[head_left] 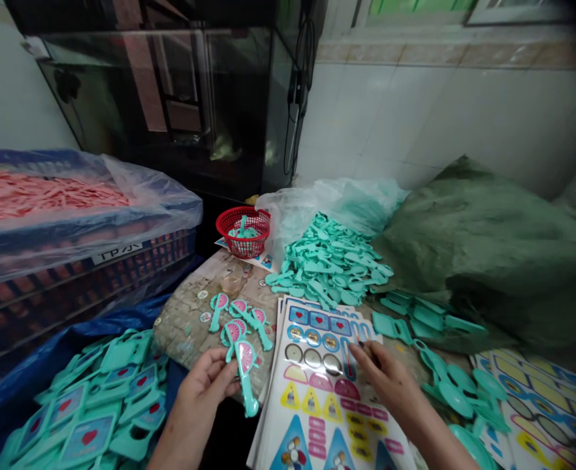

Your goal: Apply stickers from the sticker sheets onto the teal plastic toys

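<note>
The left hand (204, 385) has its fingers curled closed around a teal toy fan (246, 391) with a pink face. The right hand (383, 378) has its fingertips pinched together over a sticker sheet (312, 398). A red plastic basket (243, 251) at top centre holds teal pieces (243, 228). At lower left, a blue-lined crate (48, 372) is heaped with teal heart-stickered pieces (89, 437). At upper left, a plastic-covered crate (72, 254) holds pink pieces (43, 192).

White wall tiles (371, 124) beyond the right hand (383, 385), a beige tile band (445, 55) above, a dark glass cabinet (160, 98) beyond the left hand (204, 382)
</note>
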`<act>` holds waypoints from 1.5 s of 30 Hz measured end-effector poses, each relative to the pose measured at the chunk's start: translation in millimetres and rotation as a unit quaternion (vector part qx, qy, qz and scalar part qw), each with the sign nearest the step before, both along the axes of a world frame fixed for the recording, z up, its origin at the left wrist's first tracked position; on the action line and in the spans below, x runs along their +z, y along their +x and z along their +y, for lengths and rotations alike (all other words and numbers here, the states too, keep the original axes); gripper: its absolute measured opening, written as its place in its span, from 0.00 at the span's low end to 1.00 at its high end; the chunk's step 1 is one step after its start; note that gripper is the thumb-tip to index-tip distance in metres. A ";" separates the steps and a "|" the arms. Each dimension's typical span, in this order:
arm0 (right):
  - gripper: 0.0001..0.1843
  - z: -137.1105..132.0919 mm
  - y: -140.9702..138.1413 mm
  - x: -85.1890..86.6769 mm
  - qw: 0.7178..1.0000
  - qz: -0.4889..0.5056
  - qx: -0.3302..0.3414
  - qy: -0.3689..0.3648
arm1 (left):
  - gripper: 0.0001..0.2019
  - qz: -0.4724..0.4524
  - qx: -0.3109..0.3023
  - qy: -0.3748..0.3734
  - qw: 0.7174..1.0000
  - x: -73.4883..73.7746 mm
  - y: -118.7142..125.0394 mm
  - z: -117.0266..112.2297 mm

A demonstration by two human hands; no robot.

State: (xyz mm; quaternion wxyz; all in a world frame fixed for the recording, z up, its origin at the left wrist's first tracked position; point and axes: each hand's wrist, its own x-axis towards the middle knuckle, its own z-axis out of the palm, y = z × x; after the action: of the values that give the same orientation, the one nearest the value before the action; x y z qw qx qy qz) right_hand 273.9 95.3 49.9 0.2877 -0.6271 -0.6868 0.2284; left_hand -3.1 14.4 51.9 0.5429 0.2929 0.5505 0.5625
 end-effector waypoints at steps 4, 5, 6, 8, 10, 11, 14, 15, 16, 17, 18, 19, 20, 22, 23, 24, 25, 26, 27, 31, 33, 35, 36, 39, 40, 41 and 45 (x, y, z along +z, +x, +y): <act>0.21 28.5 1.8 0.5 1.000 -0.014 0.010 0.015 | 0.12 -0.022 0.019 -0.016 0.999 0.4 -2.8 7.6; 0.21 34.6 0.2 0.3 1.000 -0.017 0.018 0.018 | 0.12 -0.031 0.019 -0.020 0.999 0.7 -1.4 8.3; 0.21 40.1 -2.0 -0.4 0.999 -0.020 0.028 0.021 | 0.12 -0.036 0.017 -0.024 0.999 1.1 0.3 8.9; 0.21 48.5 -7.4 -3.0 0.998 -0.025 0.050 0.026 | 0.11 -0.044 0.008 -0.026 0.999 2.2 4.0 10.3; 0.20 53.2 -12.3 -7.2 0.997 -0.029 0.069 0.029 | 0.11 -0.052 0.004 -0.023 0.998 3.7 7.2 12.1; 0.20 54.3 -14.1 -9.6 0.996 -0.032 0.074 0.029 | 0.12 -0.055 0.007 -0.023 0.998 4.5 8.5 13.1; 0.19 54.3 -14.8 -16.3 0.995 -0.044 0.079 0.030 | 0.13 -0.055 0.020 -0.027 0.998 6.7 9.9 15.9; 0.19 54.1 -13.8 -18.1 0.995 -0.049 0.080 0.030 | 0.14 -0.048 0.024 -0.029 0.998 6.7 9.2 16.9; 0.19 54.4 -12.4 -19.4 0.995 -0.054 0.081 0.030 | 0.15 -0.037 0.028 -0.031 0.998 5.9 7.6 18.3; 0.19 55.2 -10.8 -20.3 0.994 -0.060 0.082 0.031 | 0.16 -0.022 0.032 -0.032 0.999 4.2 5.1 20.2; 0.19 56.9 -9.4 -20.8 0.994 -0.066 0.082 0.033 | 0.17 -0.001 0.035 -0.032 0.999 1.8 1.6 22.9; 0.19 59.6 -8.2 -20.9 0.993 -0.073 0.081 0.035 | 0.18 0.031 0.040 -0.027 0.998 -1.4 -2.8 26.6; 0.18 63.3 -7.4 -20.6 0.993 -0.082 0.079 0.038 | 0.19 0.071 0.047 -0.018 0.996 -5.0 -8.1 31.1; 0.18 74.1 -7.4 -19.1 0.991 -0.102 0.075 0.043 | 0.20 0.152 0.066 0.008 0.986 -12.6 -20.0 41.5; 0.18 81.1 -8.4 -18.1 0.990 -0.112 0.073 0.044 | 0.21 0.180 0.078 0.019 0.980 -16.1 -25.9 46.6; 0.19 88.8 -10.1 -17.0 0.989 -0.124 0.070 0.043 | 0.22 0.199 0.090 0.030 0.975 -19.4 -31.4 50.9; 0.19 97.0 -12.4 -16.0 0.988 -0.135 0.068 0.039 | 0.23 0.216 0.105 0.041 0.970 -22.5 -36.1 54.1; 0.19 105.4 -15.2 -15.3 0.986 -0.148 0.064 0.033 | 0.23 0.240 0.117 0.054 0.962 -25.3 -39.8 55.7; 0.18 113.4 -18.4 -14.9 0.985 -0.161 0.060 0.024 | 0.23 0.276 0.126 0.069 0.950 -28.0 -42.2 55.8; 0.12 137.1 -30.7 -17.7 0.976 -0.211 0.040 -0.026 | 0.21 0.400 0.118 0.097 0.904 -34.8 -38.4 44.3; 0.12 142.4 -33.8 -18.8 0.973 -0.226 0.029 -0.048 | 0.17 0.385 0.104 0.094 0.912 -33.7 -30.6 35.4; 0.13 143.6 -33.7 -16.0 0.972 -0.229 0.021 -0.053 | 0.14 0.356 0.095 0.096 0.925 -29.2 -21.5 27.2; 0.14 142.4 -33.0 -12.4 0.973 -0.226 0.017 -0.047 | 0.13 0.341 0.091 0.094 0.931 -26.1 -16.9 23.8; 0.18 126.0 -32.0 4.8 0.980 -0.196 0.021 -0.009 | 0.12 0.270 0.065 0.058 0.959 -16.9 -1.6 17.6; 0.19 114.4 -33.3 10.7 0.983 -0.181 0.029 0.004 | 0.13 0.227 0.049 0.039 0.972 -14.6 4.3 16.8; 0.20 99.4 -36.0 15.5 0.985 -0.165 0.043 0.015 | 0.14 0.172 0.028 0.022 0.984 -13.1 10.7 16.3; 0.14 15.0 -55.4 13.1 0.986 -0.104 0.131 0.020 | 0.25 -0.061 -0.057 0.017 0.996 -12.9 37.9 14.8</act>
State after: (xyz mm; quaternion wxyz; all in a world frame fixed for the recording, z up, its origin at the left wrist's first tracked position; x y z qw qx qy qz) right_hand 218.5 110.3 63.0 0.1953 -0.5458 -0.7938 0.1838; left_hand 34.8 29.2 39.0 0.6014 0.2979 0.4888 0.5573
